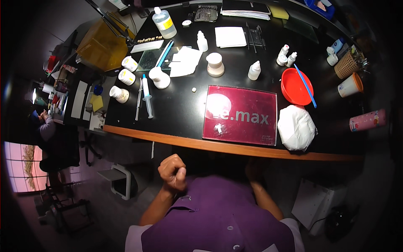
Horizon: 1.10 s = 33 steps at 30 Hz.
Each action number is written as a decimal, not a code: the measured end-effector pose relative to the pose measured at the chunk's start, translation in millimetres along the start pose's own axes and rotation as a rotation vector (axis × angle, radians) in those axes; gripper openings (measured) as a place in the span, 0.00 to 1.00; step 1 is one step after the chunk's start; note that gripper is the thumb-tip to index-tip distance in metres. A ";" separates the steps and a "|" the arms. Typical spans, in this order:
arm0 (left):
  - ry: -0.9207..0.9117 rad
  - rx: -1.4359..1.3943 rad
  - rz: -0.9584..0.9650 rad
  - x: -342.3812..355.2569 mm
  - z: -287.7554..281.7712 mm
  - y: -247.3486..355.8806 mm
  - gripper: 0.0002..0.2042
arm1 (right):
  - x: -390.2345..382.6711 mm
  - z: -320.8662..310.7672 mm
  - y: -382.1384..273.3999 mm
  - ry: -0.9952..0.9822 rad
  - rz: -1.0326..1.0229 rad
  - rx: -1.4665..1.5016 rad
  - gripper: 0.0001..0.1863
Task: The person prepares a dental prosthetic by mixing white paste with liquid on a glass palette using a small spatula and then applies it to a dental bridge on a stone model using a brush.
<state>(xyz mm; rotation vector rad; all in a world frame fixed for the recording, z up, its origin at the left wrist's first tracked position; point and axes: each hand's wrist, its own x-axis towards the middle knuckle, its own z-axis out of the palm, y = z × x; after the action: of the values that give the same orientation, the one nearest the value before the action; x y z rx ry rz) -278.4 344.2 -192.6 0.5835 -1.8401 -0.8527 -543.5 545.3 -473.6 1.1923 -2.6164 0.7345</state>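
Note:
My left hand (172,171) is curled into a fist just below the wooden front edge of the bench, touching nothing on it. Nothing shows between its fingers. My right hand (255,169) sits in shadow under the bench edge, and its fingers are too dark to make out. Nearest both hands lies a dark red glossy slab (241,126) with printed lettering. Right of it rests a crumpled white bundle (296,128). Behind that stands a red bowl (289,89) with a blue stick (305,86) across its rim. A small whitish piece (194,89) lies left of the slab.
On the left are a syringe (147,96), a thin metal instrument (139,100) and white jars (119,94). Dropper bottles (254,70), a large clear bottle (164,23) and white pads (230,37) stand farther back. A pink cylinder (367,120) lies far right. Another person (47,126) sits far left.

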 end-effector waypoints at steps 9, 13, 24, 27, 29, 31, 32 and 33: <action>-0.428 0.783 -0.645 -187.7 17.0 -138.3 0.59 | 12.4 -19.1 -26.9 -0.046 -0.102 -0.067 0.36; -0.492 0.681 -0.702 -161.3 35.0 -147.0 0.59 | 22.1 -30.6 -26.2 -0.177 -0.030 0.159 0.34; -1.399 0.680 -0.979 -33.9 23.2 -78.9 0.38 | 28.7 -50.0 -35.3 -0.073 -0.074 0.191 0.27; -0.972 -0.128 -0.443 20.4 -0.2 0.9 0.13 | 29.9 -68.4 -39.3 -0.136 -0.197 0.287 0.31; -0.861 -0.228 -0.383 53.4 -19.0 28.9 0.08 | 41.5 -97.1 -52.6 -0.357 -0.094 0.325 0.32; -0.692 -0.118 -0.280 74.1 -41.3 33.0 0.07 | 77.8 -163.4 -99.3 -0.844 0.092 0.357 0.31; -0.592 -0.029 -0.175 85.4 -45.2 27.3 0.06 | 90.6 -183.2 -103.5 -0.831 0.079 0.342 0.31; -0.629 0.097 -0.209 109.4 -44.7 27.3 0.06 | 104.9 -201.1 -96.5 -0.937 -0.108 0.435 0.28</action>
<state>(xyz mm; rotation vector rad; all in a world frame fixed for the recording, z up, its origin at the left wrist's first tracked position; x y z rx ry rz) -281.4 270.6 -96.4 0.6194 -2.4270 -1.1860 -550.3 523.3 -228.2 2.2276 -3.1185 0.9095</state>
